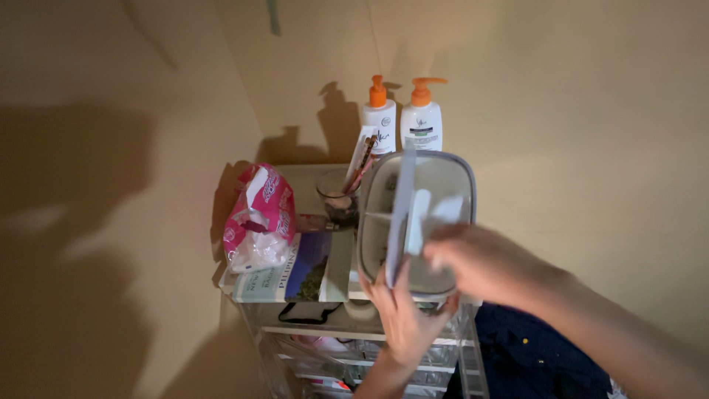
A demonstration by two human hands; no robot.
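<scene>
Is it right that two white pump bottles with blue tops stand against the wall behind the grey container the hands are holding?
Not quite. The head view shows the two white pump bottles have orange tops, not blue. They do stand against the wall behind the grey container, which the left hand and right hand are holding.

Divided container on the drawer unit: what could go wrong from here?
1. The divided container sits at the front edge, propped by the left hand; it might tip off.
2. The right hand reaches across it and could knock out the white pieces standing inside.
3. The glass cup of pencils stands close beside it; a nudge could topple it.
</scene>
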